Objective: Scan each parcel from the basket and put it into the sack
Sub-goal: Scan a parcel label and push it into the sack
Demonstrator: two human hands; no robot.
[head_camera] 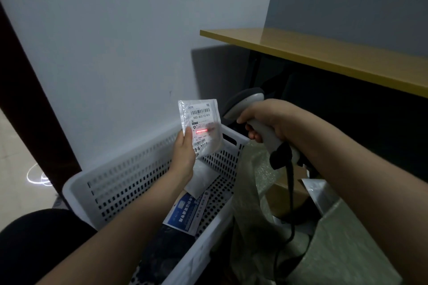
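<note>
- Left hand (183,159): thumb pressed on the label face at the lower left corner, fingers behind. It pinches a small white parcel (203,120) upright above the basket, with the label turned toward the scanner so the codes can be read.
- Left forearm: reaches up and forward over the basket, wrist straight.
- Right hand (268,120): fingers wrapped round the grip of a grey barcode scanner (245,102), forefinger at the trigger. The head points left at the parcel from just beside it.
- Red scan line (202,131): falls across the middle of the label, between the two barcodes, so the aim probably needs a small correction.
- Right forearm: level, crossing above the sack.
- White perforated basket (143,169): holds a white pouch (200,180) and a blue-printed mailer (187,213).
- Translucent sack (252,183): touching the basket's right side, mouth open to receive the parcel.
</note>
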